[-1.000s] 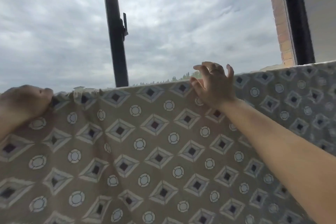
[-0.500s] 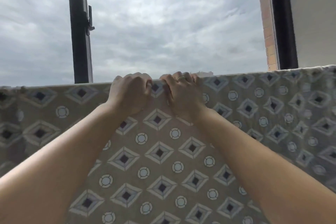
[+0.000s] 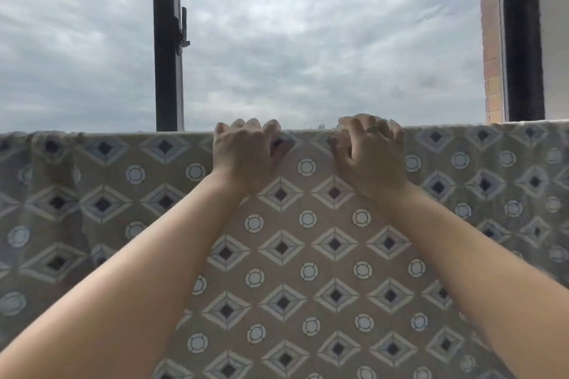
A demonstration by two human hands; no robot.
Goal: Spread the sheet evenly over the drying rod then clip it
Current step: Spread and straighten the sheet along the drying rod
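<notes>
Head view, the only one we've got.

Risks as we read them: the patterned sheet (image 3: 308,255) hangs over the rod by friction alone, no clip in frame. It sits at an open window under grey sky, so a gust could drag it along the rod or off it. If our two hands pull apart unevenly, one side takes more slack and the drape ends up lopsided. The far left of the top fold (image 3: 52,135) is puckered into small gathers; clip it like that and the bunching gets locked in. We also can't see how much cloth hangs on the far side, so a hard tug toward us could tip the balance and slide the lot down.

Position: the rod itself is hidden under the fold. Left hand (image 3: 246,154) and right hand (image 3: 369,157) sit side by side at mid-span on the top edge, fingers curled over it and closed on the fabric, a short gap of sheet between them. Sheet runs past both hands to either frame edge and hangs down in front of us.
</notes>
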